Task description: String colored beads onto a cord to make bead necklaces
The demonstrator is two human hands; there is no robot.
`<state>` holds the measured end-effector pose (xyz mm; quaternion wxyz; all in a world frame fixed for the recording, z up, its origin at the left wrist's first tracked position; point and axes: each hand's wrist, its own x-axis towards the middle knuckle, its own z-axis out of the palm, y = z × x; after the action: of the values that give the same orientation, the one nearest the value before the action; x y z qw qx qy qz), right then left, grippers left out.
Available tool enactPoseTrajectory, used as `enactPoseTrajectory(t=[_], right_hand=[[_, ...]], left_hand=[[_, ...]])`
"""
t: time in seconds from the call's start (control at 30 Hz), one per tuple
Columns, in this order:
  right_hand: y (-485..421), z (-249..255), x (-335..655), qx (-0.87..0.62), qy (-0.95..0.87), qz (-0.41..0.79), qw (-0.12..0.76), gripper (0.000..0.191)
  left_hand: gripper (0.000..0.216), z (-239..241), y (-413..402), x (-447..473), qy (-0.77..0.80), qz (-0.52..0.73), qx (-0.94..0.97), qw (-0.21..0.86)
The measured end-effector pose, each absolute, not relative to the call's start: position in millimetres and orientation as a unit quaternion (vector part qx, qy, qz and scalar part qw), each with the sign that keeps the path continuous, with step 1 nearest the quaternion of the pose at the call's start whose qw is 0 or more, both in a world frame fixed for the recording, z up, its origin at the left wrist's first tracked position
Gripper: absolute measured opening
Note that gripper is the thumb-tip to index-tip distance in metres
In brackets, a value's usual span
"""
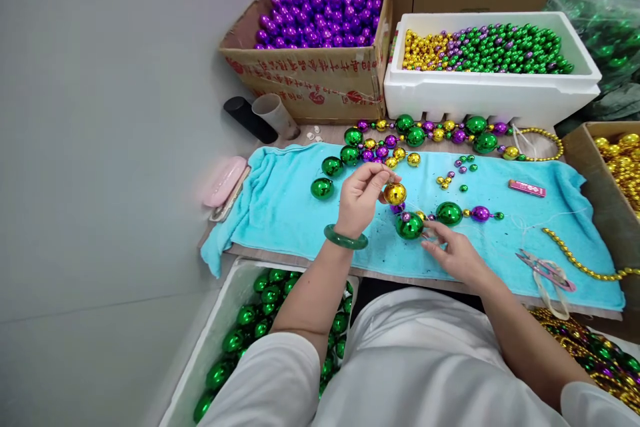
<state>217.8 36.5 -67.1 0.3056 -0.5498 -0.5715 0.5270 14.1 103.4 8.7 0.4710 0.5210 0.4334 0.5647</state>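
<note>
My left hand (361, 195), with a green bangle (346, 237) at its wrist, is closed in a pinch on a thin thread just above a shiny gold bead (395, 193). Under that bead come a partly hidden purple bead and a large green bead (409, 227). From there the strand runs right through another large green bead (449, 213) to a purple bead (481, 213). My right hand (454, 252) is beside the first green bead, thumb and fingers apart, fingertips close to or touching its right side. Loose green beads (322, 188) lie left of my left hand.
A blue towel (290, 213) covers the table. Scissors (547, 270), a pink-labelled stick (527, 188) and a gold bead chain (575, 260) lie right. Behind stand a carton (310, 77) of purple beads and a white foam box (490, 90). Another foam box (200, 353) holds green beads.
</note>
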Motion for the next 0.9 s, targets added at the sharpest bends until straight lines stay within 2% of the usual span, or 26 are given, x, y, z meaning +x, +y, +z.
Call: enactPoseTrajectory(t=[0.1,0.17,0.23,0.37,0.5,0.57,0.73,0.9], right_hand=[[40,-52,224,-0.598,-0.64,0.376,0.302,0.026],[45,-40,224,-0.594,-0.654,0.317,0.346,0.019],[52,-29,218,-0.565,-0.649,0.306,0.408,0.017],[69,-15,196,-0.47,-0.586,0.448,0.484,0.025],[80,-22,180,-0.422,-0.51,0.583,0.471,0.014],[81,-30,180,-0.419,-0.487,0.618,0.453,0.017],[77,-44,187,-0.407,-0.483,0.663,0.402,0.022],[80,-36,191,-0.427,-0.472,0.614,0.467,0.025]], left_hand=[[0.017,18,106,16,0.429,0.563,0.543,0.452],[0.015,23,108,19,0.423,0.558,0.565,0.437],[0.014,26,107,24,0.414,0.555,0.583,0.425],[0.014,31,100,37,0.394,0.554,0.606,0.412],[0.014,34,94,43,0.376,0.592,0.59,0.399],[0.015,32,95,41,0.374,0.618,0.561,0.404],[0.02,25,106,30,0.377,0.65,0.489,0.444],[0.037,12,107,35,0.363,0.571,0.507,0.535]])
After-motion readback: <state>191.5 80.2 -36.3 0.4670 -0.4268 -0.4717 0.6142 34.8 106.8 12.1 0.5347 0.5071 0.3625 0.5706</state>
